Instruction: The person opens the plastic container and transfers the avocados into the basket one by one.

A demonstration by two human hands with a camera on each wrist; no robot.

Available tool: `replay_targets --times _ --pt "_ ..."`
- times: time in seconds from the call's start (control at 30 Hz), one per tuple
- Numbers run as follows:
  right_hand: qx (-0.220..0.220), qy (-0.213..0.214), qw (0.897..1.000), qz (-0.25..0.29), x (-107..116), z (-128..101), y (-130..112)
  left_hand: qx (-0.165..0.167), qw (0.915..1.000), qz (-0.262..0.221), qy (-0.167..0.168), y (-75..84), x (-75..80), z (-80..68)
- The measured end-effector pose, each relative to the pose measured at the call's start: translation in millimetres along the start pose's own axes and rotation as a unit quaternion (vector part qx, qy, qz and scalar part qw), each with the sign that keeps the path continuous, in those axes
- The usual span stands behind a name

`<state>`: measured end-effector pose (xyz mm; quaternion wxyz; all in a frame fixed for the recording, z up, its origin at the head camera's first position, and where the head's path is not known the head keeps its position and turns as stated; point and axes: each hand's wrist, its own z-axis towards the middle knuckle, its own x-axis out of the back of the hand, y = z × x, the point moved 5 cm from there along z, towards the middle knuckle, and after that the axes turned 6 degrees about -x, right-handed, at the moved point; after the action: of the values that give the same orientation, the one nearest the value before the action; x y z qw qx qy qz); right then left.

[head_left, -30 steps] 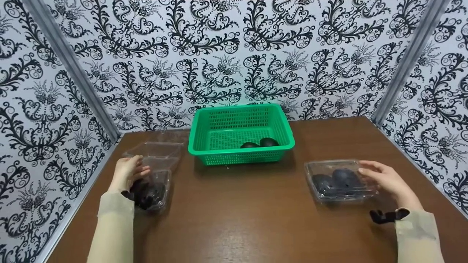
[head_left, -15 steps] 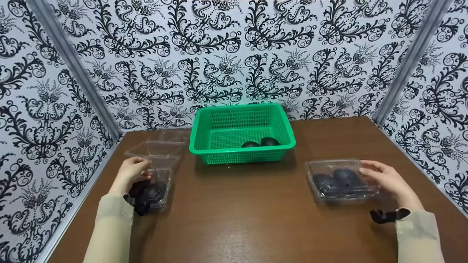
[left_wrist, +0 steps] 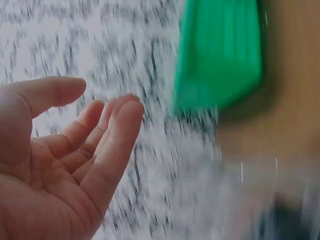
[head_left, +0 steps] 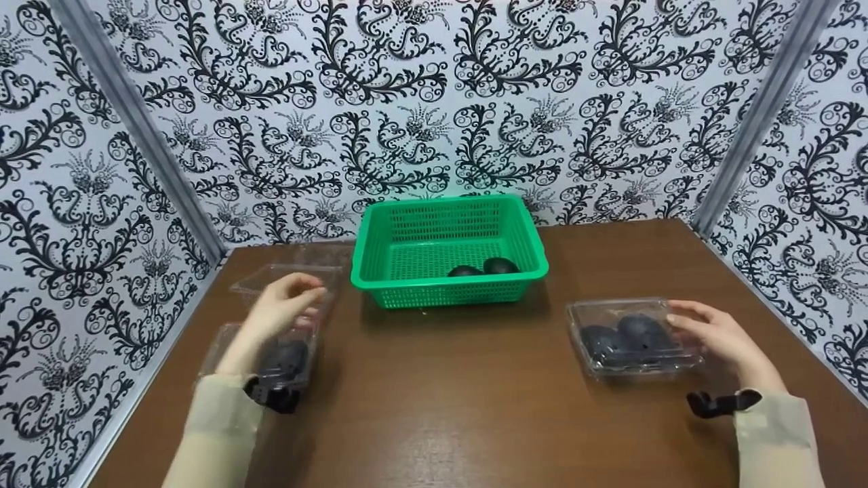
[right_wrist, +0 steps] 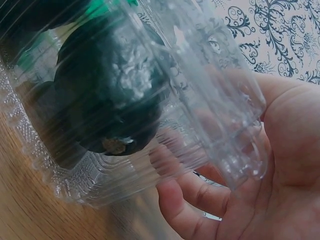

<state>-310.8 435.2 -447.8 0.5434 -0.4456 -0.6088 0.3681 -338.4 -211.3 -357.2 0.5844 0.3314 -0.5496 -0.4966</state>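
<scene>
My left hand (head_left: 285, 305) hovers over the left clear plastic clamshell (head_left: 308, 369), with relaxed fingers and nothing between thumb and fingertips in the left wrist view. A dark avocado (head_left: 288, 356) shows inside that clamshell, partly hidden by my wrist. On the right, my right hand (head_left: 719, 342) grips the side of another clear clamshell (head_left: 586, 366), which looks closed. Two dark avocados (head_left: 641, 331) lie in it. In the right wrist view, my fingers (right_wrist: 205, 192) curl at the clamshell's edge, close to an avocado (right_wrist: 112, 85) with a brown stem scar.
A green plastic basket (head_left: 447, 279) stands at the back middle, two dark avocados (head_left: 500, 266) in its front right part. Clear plastic packaging (head_left: 271, 271) lies at the back left. Patterned panels (head_left: 420, 102) enclose the brown table (head_left: 441, 393) behind and at both sides.
My left hand has moved right and slightly away from me over the left clamshell, and more clear plastic shows left of my wrist. My right hand stays at the right clamshell.
</scene>
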Motion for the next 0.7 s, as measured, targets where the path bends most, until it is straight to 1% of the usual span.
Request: replay_targets --times 0.07,0.17,0.3,0.37,0.47,0.53,0.6,0.7 --pt "-0.003 0.004 1.0 -0.006 0.1 0.2 0.4 -0.016 0.9993 -0.024 -0.023 10.0 -23.9 -2.4" --pt "0.003 0.008 1.0 -0.022 0.6 1.0 0.0 -0.042 0.9957 -0.051 -0.065 21.6 -61.4 -6.5" --pt "-0.002 0.012 1.0 -0.024 1.6 2.5 1.1 -0.068 0.9856 -0.079 -0.133 29.3 -112.7 -11.3" --pt "-0.001 0.012 1.0 -0.022 2.0 3.1 1.3 -0.067 0.9798 -0.091 -0.165 29.1 -138.2 -13.3" --pt "0.004 0.009 1.0 -0.019 2.4 3.5 1.0 -0.05 0.9708 -0.117 -0.203 25.1 -173.9 -15.8" --pt "0.009 0.007 1.0 -0.008 2.4 3.6 1.3 -0.032 0.9662 -0.143 -0.212 20.7 -195.4 -15.7" --pt "0.006 0.005 1.0 0.012 1.8 3.3 2.9 -0.007 0.9611 -0.178 -0.211 14.8 -215.0 -14.0" --pt "0.001 0.001 0.999 0.044 0.5 2.4 6.0 0.036 0.9497 -0.239 -0.199 5.1 -241.2 -9.5"
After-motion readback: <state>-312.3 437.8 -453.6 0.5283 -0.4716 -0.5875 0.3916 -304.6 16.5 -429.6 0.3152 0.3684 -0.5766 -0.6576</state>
